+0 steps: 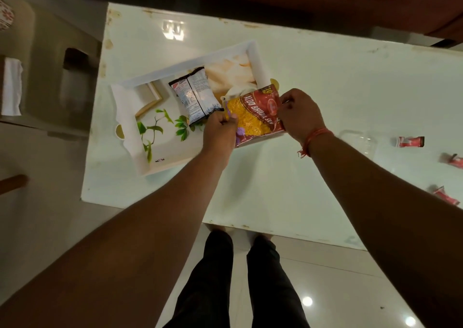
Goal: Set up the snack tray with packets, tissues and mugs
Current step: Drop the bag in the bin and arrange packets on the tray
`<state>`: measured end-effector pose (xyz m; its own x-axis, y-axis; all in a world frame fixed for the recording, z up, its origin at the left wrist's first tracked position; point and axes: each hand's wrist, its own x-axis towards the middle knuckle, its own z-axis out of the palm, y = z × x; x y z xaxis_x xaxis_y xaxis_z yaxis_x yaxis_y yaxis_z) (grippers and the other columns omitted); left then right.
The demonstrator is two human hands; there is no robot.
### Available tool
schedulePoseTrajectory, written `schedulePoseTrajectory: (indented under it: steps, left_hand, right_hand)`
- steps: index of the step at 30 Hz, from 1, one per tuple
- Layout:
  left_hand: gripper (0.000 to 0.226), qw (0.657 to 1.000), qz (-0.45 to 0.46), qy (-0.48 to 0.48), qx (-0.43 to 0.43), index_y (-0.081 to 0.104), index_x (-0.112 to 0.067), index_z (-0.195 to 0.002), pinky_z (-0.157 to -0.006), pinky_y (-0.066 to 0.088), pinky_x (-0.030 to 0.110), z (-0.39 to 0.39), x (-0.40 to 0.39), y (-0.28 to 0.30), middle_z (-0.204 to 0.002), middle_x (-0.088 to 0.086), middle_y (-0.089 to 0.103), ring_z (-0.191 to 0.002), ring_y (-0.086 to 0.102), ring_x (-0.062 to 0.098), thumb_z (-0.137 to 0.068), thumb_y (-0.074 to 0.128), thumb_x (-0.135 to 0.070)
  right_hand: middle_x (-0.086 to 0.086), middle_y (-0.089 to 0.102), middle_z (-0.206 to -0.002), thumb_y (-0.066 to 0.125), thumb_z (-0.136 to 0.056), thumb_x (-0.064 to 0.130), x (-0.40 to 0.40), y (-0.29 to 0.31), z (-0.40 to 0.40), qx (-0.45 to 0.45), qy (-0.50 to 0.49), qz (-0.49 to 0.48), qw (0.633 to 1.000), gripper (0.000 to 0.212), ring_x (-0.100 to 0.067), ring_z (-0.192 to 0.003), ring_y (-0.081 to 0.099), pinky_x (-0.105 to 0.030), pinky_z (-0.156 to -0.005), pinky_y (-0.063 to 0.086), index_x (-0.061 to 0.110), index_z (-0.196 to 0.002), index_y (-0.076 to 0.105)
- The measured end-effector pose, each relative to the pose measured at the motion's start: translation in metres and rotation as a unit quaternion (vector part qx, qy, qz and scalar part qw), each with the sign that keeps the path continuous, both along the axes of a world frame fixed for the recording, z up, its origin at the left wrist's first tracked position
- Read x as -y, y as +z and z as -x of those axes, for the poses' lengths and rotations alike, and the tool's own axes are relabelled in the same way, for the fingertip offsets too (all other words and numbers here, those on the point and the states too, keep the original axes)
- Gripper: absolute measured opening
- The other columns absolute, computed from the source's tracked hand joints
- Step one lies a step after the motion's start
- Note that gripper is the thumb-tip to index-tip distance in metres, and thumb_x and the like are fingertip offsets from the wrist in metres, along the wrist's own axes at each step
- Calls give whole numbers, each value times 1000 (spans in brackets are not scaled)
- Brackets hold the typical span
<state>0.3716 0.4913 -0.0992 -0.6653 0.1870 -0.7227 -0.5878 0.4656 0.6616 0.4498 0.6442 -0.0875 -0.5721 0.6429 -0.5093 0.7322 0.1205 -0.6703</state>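
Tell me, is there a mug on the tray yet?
No, the tray holds only a white packet and the red packet gripped by both hands.

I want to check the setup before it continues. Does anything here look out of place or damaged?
Nothing is spilled. The tray sits askew to the table, whose edges look chipped and stained. Both hands hold the red packet over the tray's right end; small red sachets lie scattered at the right.

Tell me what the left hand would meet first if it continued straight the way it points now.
Probably the black-and-white packet lying in the tray. The left hand, pinching the red packet, points up and slightly left, and that packet is just beyond its knuckles. Depth is unclear; it might pass above.
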Motion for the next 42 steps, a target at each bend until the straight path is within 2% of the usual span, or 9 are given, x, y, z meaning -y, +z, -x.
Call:
schedulePoseTrajectory:
  steps: [4, 12, 18, 23, 26, 32, 36, 39, 42]
  left_hand:
    - [8, 999, 17, -9, 46, 61, -15, -75, -81, 58, 57, -3, -8, -20, -95, 24, 72, -86, 71, 42, -81, 59, -11]
    - [31, 999, 21, -35, 5, 55, -25, -75, -86, 53, 36, -4, -22, 5, -81, -4, 65, -89, 66, 21, -86, 48, 3]
    - [41, 919, 138, -259, -262, 51, -8, -133, -100, 44, 36, -21, 9, -2, -133, 12, 55, -122, 51, 24, -92, 57, -10]
    - [23, 896, 180, -155, -375, 61, -10, -111, -88, 55, 35, -8, 44, -1, -114, 10, 62, -108, 59, 26, -89, 58, -7]
    - [36, 918, 208, -81, -329, 57, -9, -119, -96, 51, 37, 20, 57, -4, -121, 14, 53, -114, 53, 30, -85, 61, -2]
    - [39, 968, 90, -150, -180, 53, -14, -127, -87, 55, 37, 64, 62, -9, -119, 5, 64, -104, 63, 19, -90, 52, -4]
    - [31, 994, 0, 1, -105, 59, -20, -113, -88, 57, 46, 71, 66, -3, -108, 3, 68, -99, 68, 22, -87, 55, -4]
    - [35, 990, -28, 96, -95, 57, -27, -102, -90, 56, 46, 74, 65, 0, -110, 3, 66, -102, 66, 25, -82, 51, 1]
    - [31, 987, -22, 96, -123, 56, -26, -111, -83, 54, 26, 78, 56, 6, -109, -5, 61, -98, 61, 14, -87, 53, -5]
  right_hand:
    - [-1, 62, -92, 44, -91, 5, -4, -3, -4, -17, 0, -92, 996, 22, -12, -73, 54, -4, -49, 34, 9, -102, 62]
    - [1, 61, -96, 51, -89, 6, -5, -15, -8, -13, -8, -102, 995, 17, -17, -87, 59, -26, -71, 51, 12, -103, 59]
    - [-16, 59, -113, 54, -82, 3, 17, -2, 6, -73, 116, -299, 944, 30, -35, -98, 54, -42, -87, 45, 7, -112, 61]
    - [-16, 59, -113, 59, -80, 4, 58, 3, 50, -108, 278, -265, 917, 36, -36, -97, 57, -43, -85, 48, 7, -115, 60]
    - [-22, 48, -136, 60, -83, 6, 77, -7, 81, -63, 362, -214, 905, 56, -41, -117, 52, -49, -94, 49, 6, -138, 46]
    - [-18, 22, -159, 58, -84, 5, 101, -29, 110, 24, 520, -329, 787, 76, -43, -145, 24, -52, -101, 44, 12, -152, 24]
    - [-18, 50, -136, 62, -81, 7, 100, -28, 118, -16, 474, -350, 808, 63, -44, -117, 50, -49, -80, 53, 12, -141, 43]
    - [-18, 54, -130, 63, -82, 18, 86, -11, 125, -57, 415, -247, 874, 62, -40, -111, 52, -44, -85, 49, 10, -140, 43]
    - [-12, 64, -96, 59, -89, 22, 63, 7, 129, -129, 313, -161, 927, 44, -30, -82, 61, -29, -64, 47, 4, -126, 45]
